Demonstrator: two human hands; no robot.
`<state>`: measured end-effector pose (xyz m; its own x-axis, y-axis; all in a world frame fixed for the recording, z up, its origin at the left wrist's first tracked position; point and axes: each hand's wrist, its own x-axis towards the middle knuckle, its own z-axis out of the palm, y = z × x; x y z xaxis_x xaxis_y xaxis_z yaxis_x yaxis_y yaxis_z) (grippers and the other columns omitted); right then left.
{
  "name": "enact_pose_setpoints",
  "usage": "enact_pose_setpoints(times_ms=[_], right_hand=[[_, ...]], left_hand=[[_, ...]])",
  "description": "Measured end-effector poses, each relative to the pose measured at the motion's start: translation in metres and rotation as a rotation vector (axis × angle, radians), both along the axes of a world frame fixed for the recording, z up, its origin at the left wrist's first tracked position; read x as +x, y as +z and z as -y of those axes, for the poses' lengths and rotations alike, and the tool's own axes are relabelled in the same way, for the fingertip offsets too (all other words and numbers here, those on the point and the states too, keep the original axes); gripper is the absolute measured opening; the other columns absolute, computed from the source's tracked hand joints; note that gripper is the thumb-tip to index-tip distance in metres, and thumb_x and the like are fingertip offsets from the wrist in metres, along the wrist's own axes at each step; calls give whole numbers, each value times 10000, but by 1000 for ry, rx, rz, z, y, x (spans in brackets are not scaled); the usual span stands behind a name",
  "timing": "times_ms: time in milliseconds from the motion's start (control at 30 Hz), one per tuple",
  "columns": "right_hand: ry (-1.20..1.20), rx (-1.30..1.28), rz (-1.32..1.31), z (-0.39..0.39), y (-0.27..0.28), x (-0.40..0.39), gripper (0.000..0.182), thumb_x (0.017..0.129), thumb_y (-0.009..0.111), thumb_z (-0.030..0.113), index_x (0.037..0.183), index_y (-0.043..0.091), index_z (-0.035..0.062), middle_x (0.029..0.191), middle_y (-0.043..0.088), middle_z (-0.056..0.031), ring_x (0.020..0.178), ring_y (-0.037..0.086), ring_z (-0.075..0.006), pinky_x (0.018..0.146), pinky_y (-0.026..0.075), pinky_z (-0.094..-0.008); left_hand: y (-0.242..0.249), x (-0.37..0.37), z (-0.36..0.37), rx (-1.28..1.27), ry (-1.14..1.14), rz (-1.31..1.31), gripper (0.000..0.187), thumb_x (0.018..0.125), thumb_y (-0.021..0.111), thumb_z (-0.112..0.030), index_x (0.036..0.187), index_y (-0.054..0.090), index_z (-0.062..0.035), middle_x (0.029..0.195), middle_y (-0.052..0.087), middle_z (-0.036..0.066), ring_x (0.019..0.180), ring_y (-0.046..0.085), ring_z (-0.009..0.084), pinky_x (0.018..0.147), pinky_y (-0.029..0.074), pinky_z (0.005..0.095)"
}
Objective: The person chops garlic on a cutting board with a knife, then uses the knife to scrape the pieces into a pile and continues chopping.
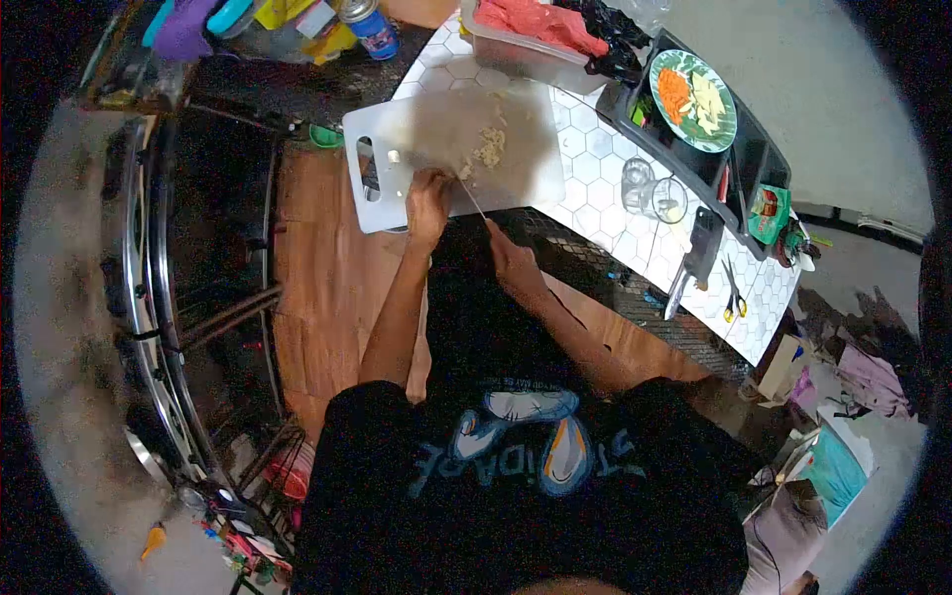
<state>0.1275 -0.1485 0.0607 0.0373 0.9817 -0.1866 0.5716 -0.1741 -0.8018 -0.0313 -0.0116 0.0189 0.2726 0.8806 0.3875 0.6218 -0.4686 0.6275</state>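
A white cutting board lies across the tiled table's edge, with small pale chopped pieces on it. My right hand is closed round the handle of a knife, whose blade points up and left onto the board. Near the blade's tip my left hand rests at the board's lower part, fingers bent together; what they hold, if anything, is hidden. A few more pale bits lie to the left of that hand.
Right of the board are two clear glasses, a cleaver, scissors and a dark tray bearing a plate of orange and pale cut food. A plastic container stands behind the board, a blue can at upper left.
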Motion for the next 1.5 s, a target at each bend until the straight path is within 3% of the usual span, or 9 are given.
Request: enact_pose_setpoints(times_ms=[67, 200, 300, 467, 800, 867, 1000, 1267, 1500], right_hand=[[45, -75, -18, 1, 13, 5, 451, 999, 427, 224, 1442, 383, 150, 684, 607, -253, 587, 606, -431, 549, 467, -547], [53, -43, -60, 7, 12, 5, 448, 999, 434, 224, 1440, 390, 158, 674, 597, -251, 578, 597, -435, 548, 457, -549], [33, -54, -49, 8, 9, 1, 426, 1003, 461, 204, 1425, 430, 156, 654, 543, -270, 545, 551, -415, 557, 440, -463], [46, -126, 1, 4, -3, 0, 428, 999, 463, 198, 1421, 428, 139, 693, 568, -271, 616, 594, -419, 596, 454, -489], [14, 50, 7, 4, -2, 7, 439, 987, 455, 193, 1422, 418, 148, 656, 591, -236, 568, 594, -414, 571, 459, -538], [12, -28, -84, 6, 5, 8, 419, 998, 471, 189, 1412, 444, 133, 672, 545, -273, 585, 567, -431, 583, 456, -451], [37, -88, -148, 6, 21, 5, 414, 998, 470, 179, 1409, 451, 131, 670, 536, -274, 563, 572, -405, 561, 444, -435], [79, -95, 267, 8, 1, -10, 469, 984, 491, 189, 1444, 397, 191, 640, 581, -223, 566, 609, -372, 544, 474, -506], [96, -9, 213, 5, -15, -3, 466, 978, 490, 179, 1437, 407, 195, 613, 574, -227, 534, 596, -392, 531, 480, -507]], left_hand=[[-1, -1, 1, -23, 16, 2, 159, 763, 602, 22, 906, 672, 13, 967, 637, 172, 930, 588, 367, 828, 486, 430], [-11, 1, 4, -40, 50, 94, 158, 755, 599, 32, 898, 663, 16, 974, 639, 175, 934, 587, 371, 840, 482, 431], [-55, -4, 0, -252, 77, 297, 160, 745, 603, 42, 893, 659, 21, 983, 645, 176, 943, 588, 369, 852, 483, 423], [-4, -2, 6, -149, 37, 57, 165, 742, 608, 53, 896, 662, 31, 988, 652, 175, 951, 594, 367, 860, 486, 415], [-13, -3, 1, -25, 28, 49, 166, 754, 601, 72, 902, 668, 37, 943, 647, 197, 930, 604, 372, 832, 501, 425], [-16, -6, 0, -64, 10, 43, 174, 756, 571, 64, 903, 657, 31, 959, 640, 203, 925, 594, 390, 825, 496, 434], [-4, -5, 0, -140, 7, 42, 153, 769, 551, 53, 884, 648, 29, 960, 637, 209, 907, 585, 408, 801, 489, 453], [-3, -5, 2, -89, 14, 60, 161, 746, 591, 79, 891, 645, 36, 943, 643, 202, 907, 595, 390, 804, 492, 434], [-4, -2, 2, -42, 44, 55, 140, 755, 597, 81, 874, 657, 37, 938, 652, 191, 913, 600, 378, 829, 493, 421]])
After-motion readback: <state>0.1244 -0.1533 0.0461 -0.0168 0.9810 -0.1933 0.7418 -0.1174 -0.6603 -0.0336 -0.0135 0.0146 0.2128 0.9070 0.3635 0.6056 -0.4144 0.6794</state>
